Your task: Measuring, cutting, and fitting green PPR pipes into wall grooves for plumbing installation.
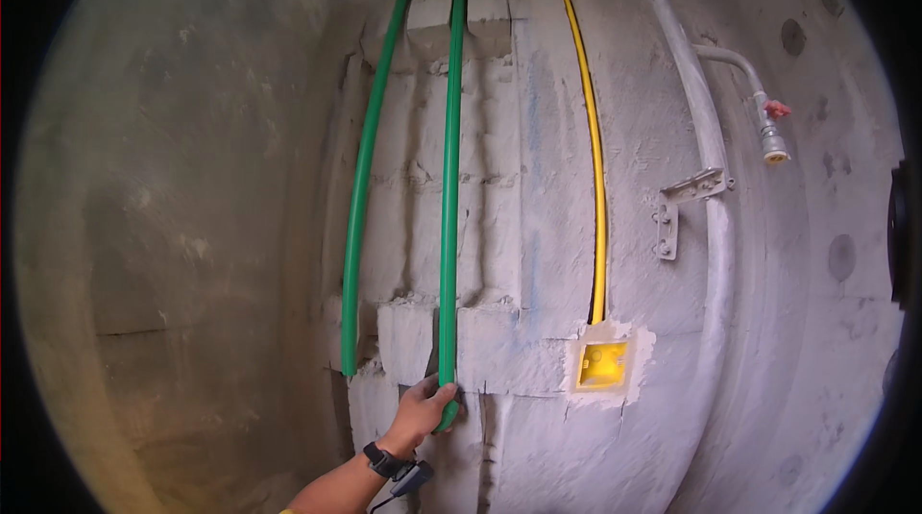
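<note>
Two green plastic pipes run down the wall. My left hand (pixel 423 410) is closed around the lower end of the right-hand green pipe (pixel 450 216), with the thumb across its front. A short stub of this pipe shows below the fingers. The other green pipe (pixel 369 168) hangs to the left, its lower end free beside a broken brick edge. Behind the held pipe, vertical grooves (pixel 488 447) are cut into the wall. A black strap with a small dark device (pixel 411 478) is on my left wrist. My right hand is out of view.
To the right, a yellow conduit (pixel 596 178) runs down to a yellow junction box (pixel 603 364) set in the wall. Farther right stand a grey pipe (pixel 706 120), a metal bracket (pixel 677 207) and a tap with a red handle (pixel 773 115). A rough grey wall (pixel 182 226) closes the left side.
</note>
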`<state>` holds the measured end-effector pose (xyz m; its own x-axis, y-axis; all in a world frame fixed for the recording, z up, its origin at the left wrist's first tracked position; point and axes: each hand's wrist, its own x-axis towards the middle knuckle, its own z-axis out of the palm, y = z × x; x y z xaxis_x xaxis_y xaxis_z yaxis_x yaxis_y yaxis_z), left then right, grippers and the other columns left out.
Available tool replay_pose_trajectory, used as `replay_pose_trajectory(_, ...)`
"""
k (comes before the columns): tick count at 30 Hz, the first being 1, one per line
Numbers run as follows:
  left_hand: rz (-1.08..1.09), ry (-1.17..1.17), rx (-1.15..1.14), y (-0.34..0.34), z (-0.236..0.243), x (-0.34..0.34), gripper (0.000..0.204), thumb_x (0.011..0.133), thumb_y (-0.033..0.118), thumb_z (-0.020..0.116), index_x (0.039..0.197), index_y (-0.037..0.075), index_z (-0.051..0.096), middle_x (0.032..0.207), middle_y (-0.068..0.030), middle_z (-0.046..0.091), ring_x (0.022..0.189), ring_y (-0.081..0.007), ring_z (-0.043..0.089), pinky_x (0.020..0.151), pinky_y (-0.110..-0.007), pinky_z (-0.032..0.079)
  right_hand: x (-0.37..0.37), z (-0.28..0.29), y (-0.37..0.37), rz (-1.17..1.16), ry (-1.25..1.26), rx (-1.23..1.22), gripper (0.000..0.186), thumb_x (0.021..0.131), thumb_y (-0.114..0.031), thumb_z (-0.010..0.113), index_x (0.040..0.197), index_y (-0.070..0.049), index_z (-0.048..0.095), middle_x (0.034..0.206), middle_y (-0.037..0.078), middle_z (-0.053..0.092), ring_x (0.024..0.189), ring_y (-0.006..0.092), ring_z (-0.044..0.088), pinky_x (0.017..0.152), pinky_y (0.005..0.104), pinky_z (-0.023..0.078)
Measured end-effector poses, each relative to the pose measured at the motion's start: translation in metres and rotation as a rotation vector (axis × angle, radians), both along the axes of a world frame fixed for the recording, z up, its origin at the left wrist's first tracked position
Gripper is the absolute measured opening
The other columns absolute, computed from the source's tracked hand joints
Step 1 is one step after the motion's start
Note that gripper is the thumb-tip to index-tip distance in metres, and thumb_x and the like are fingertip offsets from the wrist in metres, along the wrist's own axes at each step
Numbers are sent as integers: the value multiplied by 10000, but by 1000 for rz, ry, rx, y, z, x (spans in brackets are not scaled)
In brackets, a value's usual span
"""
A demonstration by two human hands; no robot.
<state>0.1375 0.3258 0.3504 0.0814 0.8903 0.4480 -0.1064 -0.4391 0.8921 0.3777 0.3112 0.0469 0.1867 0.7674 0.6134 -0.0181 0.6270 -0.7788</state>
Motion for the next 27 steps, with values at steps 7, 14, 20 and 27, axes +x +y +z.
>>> replay_pose_trajectory(7,65,311,95,-3,12,-29,320,938,310,661,931,-11,662,711,-57,641,572,-94,558,524,-279,466,-39,75,-6,-41,-32,93,271,863,-40,669,1129,9,649,1032,88,670,876,165,617,744,310,503)
replay_pose_trajectory(14,142,426,227,-17,17,-55,312,894,311,713,981,13,674,761,-43,652,694,-96,567,640,-283,479,-111,195,-1,-281,45,358,256,704,60,741,947,-20,725,814,36,567,699,155,568,620,284,450)
replay_pose_trajectory(20,134,407,307,-35,20,-71,308,868,283,745,1038,34,681,841,-60,670,728,-87,581,648,-270,486,-156,247,12,-301,90,370,220,736,-46,746,948,-16,698,743,41,570,648,154,551,610,304,456)
replay_pose_trajectory(27,283,521,473,-22,24,-70,398,821,317,775,1047,6,670,840,-138,677,725,-196,627,668,-333,506,-174,265,21,-433,61,433,184,727,-14,712,894,-16,635,747,34,564,668,141,521,606,302,436)
